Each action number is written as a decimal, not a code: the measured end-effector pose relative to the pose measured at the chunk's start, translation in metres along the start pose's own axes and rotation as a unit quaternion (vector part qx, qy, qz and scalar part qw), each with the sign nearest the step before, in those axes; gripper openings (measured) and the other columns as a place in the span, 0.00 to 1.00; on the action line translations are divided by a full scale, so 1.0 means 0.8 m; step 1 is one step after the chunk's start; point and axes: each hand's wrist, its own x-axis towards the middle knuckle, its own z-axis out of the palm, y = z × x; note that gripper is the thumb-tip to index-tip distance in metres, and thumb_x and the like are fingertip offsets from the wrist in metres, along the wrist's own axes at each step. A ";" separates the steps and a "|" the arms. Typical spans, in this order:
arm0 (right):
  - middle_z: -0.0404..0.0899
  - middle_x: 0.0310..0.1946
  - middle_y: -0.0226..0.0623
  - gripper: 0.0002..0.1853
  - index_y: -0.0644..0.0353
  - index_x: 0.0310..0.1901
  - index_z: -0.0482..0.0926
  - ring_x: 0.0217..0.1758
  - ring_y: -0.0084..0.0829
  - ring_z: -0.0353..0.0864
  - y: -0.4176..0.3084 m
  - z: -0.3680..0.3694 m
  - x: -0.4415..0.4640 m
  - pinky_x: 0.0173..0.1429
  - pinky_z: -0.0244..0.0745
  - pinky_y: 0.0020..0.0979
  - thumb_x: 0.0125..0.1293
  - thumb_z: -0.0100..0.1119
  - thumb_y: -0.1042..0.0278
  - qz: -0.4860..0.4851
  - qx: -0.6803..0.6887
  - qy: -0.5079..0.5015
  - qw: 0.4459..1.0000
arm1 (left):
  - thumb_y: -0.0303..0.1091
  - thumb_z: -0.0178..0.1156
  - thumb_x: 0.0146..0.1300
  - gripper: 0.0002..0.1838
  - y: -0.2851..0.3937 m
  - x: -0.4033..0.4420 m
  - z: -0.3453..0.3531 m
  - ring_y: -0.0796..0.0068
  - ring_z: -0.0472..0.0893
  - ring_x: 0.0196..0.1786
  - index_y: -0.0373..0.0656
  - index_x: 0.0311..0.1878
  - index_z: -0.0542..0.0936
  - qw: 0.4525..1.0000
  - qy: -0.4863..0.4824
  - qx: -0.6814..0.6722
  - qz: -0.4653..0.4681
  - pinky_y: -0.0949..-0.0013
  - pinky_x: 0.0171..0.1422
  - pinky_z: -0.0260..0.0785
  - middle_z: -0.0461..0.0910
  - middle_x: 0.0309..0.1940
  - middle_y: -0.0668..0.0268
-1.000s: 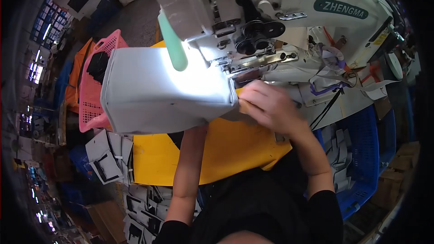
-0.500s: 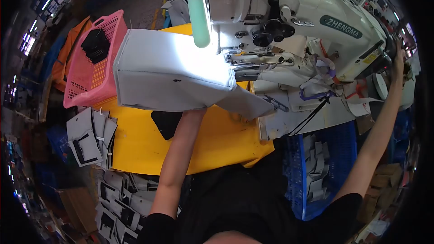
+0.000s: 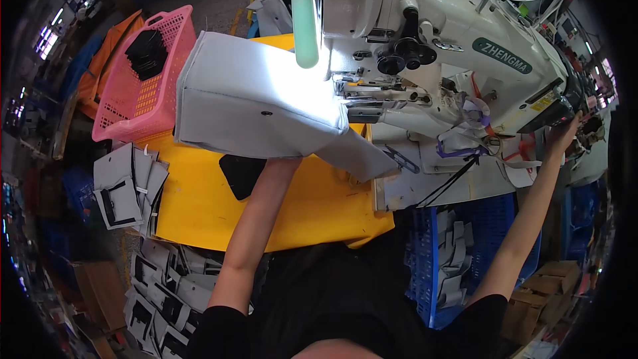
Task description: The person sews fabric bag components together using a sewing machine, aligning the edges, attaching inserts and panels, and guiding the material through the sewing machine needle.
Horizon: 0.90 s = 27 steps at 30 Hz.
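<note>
A grey boxy fabric bag piece (image 3: 232,116) with a small dark hole in its side sits at the needle area of a white sewing machine (image 3: 372,0). A grey strap (image 3: 355,153) runs down from its right corner. My left hand (image 3: 282,165) reaches beneath the piece's lower edge; its fingers are hidden there. At the machine's far right end, my right hand (image 3: 565,134) is against the lower side of the head, below the handwheel; its fingers are too small to make out. A black flat piece (image 3: 240,176) lies left of my left wrist.
A pink basket (image 3: 143,93) with black pieces stands at left on a yellow surface (image 3: 319,219). Grey pieces (image 3: 123,189) are stacked beside it, with more grey pieces (image 3: 163,292) below. A blue crate (image 3: 425,272) holds grey strips. A green-shaded lamp (image 3: 305,30) hangs by the needle.
My right hand has come down from the handwheel to the lower side of the machine head. The camera view has shifted slightly. My left hand stays under the grey piece.
</note>
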 end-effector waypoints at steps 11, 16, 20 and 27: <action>0.78 0.57 0.35 0.26 0.61 0.61 0.74 0.58 0.31 0.78 -0.053 0.008 0.043 0.64 0.70 0.33 0.74 0.50 0.48 -0.004 -0.199 -0.022 0.980 | 0.50 0.43 0.76 0.27 0.004 0.019 0.000 0.65 0.68 0.69 0.50 0.73 0.57 0.998 0.036 -0.022 -0.041 0.54 0.71 0.67 0.65 0.69 0.63; 0.78 0.55 0.34 0.25 0.62 0.60 0.75 0.55 0.29 0.78 -0.065 0.024 0.059 0.62 0.69 0.32 0.74 0.49 0.49 -0.072 -0.248 0.021 0.966 | 0.45 0.45 0.76 0.25 -0.009 0.045 -0.023 0.65 0.71 0.66 0.47 0.72 0.60 1.000 -0.003 0.007 -0.024 0.54 0.69 0.69 0.67 0.67 0.62; 0.80 0.53 0.35 0.25 0.62 0.58 0.78 0.53 0.29 0.78 -0.072 -0.008 0.133 0.60 0.70 0.31 0.74 0.48 0.48 -0.054 -0.316 -0.038 0.947 | 0.42 0.46 0.76 0.24 -0.018 0.073 -0.055 0.63 0.74 0.64 0.45 0.70 0.62 0.998 -0.037 0.014 -0.040 0.53 0.67 0.71 0.69 0.64 0.59; 0.82 0.48 0.37 0.25 0.64 0.55 0.80 0.48 0.28 0.80 -0.089 0.037 0.147 0.56 0.71 0.28 0.72 0.54 0.48 0.016 -0.463 -0.011 0.886 | 0.45 0.46 0.75 0.24 -0.017 0.079 -0.057 0.59 0.77 0.60 0.43 0.68 0.65 0.989 0.007 -0.111 -0.098 0.50 0.63 0.75 0.73 0.61 0.56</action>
